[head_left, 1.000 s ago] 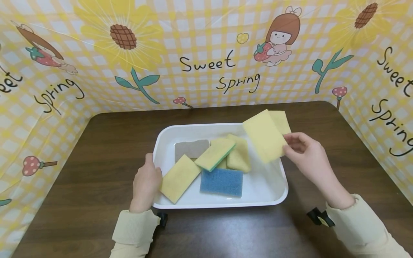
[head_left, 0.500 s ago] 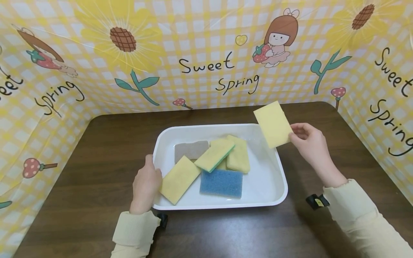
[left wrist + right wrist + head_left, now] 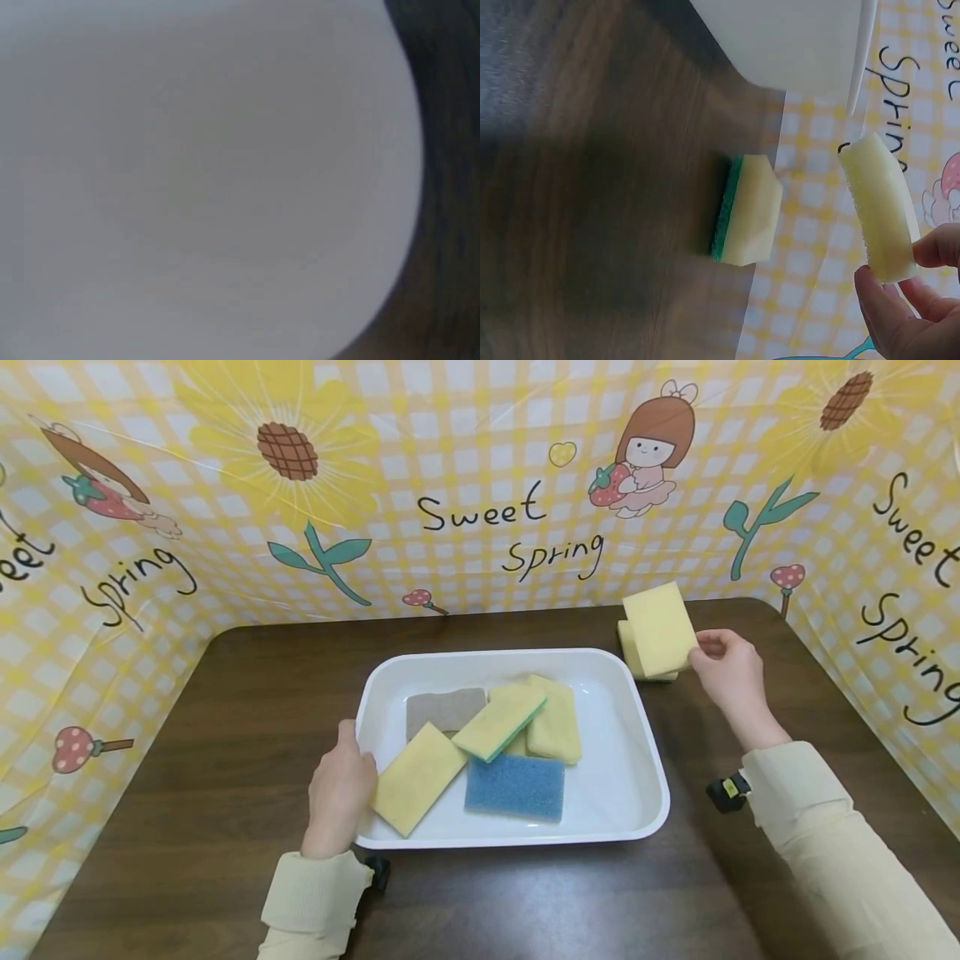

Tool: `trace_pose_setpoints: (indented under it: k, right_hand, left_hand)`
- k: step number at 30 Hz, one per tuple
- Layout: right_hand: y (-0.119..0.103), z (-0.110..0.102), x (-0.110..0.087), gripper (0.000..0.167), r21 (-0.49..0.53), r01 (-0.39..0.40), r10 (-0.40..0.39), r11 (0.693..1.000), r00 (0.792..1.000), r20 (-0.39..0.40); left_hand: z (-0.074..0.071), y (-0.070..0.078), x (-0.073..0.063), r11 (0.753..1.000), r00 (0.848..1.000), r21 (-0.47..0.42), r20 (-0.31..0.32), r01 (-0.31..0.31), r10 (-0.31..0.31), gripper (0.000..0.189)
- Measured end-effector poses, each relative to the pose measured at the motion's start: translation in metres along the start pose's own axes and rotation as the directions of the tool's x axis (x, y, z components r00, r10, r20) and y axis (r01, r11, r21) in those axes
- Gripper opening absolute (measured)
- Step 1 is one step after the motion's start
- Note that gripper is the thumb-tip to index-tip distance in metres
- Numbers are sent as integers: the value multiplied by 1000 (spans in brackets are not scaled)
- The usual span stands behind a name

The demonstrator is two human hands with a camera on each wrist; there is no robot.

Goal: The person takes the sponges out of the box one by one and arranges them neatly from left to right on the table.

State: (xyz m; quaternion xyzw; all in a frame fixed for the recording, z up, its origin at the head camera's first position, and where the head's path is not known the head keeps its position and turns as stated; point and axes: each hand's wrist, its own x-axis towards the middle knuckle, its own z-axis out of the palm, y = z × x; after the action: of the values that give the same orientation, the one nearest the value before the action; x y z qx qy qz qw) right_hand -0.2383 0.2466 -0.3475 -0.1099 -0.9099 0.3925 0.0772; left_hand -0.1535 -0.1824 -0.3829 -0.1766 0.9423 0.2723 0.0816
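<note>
My right hand [image 3: 731, 677] pinches a yellow sponge [image 3: 660, 628] by its edge between thumb and fingers, beyond the tray's far right corner. In the right wrist view, the held sponge [image 3: 881, 210] is plain pale yellow and raised above the table. Below it lies another yellow sponge [image 3: 632, 652], whose green scouring layer [image 3: 727, 210] faces the table. My left hand [image 3: 341, 789] grips the left rim of a white tray [image 3: 622, 760]; its fingertips are hidden. The left wrist view is mostly the tray's blurred white wall [image 3: 225, 187].
In the tray lie a blue sponge [image 3: 515, 787], a grey piece [image 3: 446, 706], a yellow sponge [image 3: 418, 777] at the left, a green-backed one [image 3: 501, 718] and a thicker yellow one [image 3: 555, 718]. A yellow checked cloth [image 3: 480, 460] rises behind the dark wooden table [image 3: 225, 735].
My right hand has carried the yellow sponge from over the tray's right end away to the back right, uncovering the sponge on the table. My left hand has stayed on the tray.
</note>
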Motion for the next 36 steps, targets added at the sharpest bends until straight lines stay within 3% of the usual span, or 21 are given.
trace_pose_setpoints:
  k: [11,23,36]
  right_hand:
    - [7,0,20,45,8,-102,102,995,994,-40]
    - [26,4,38,44,21,-224,225,974,970,-93]
    - [39,8,44,43,6,-241,239,971,961,-135]
  left_hand:
    - [0,-1,0,1000,1000,1,-3,1,-1,44]
    - [-1,0,-1,1000,1000,3,-4,2,-2,44]
    - [0,-1,-1,1000,1000,1,-3,4,-4,44]
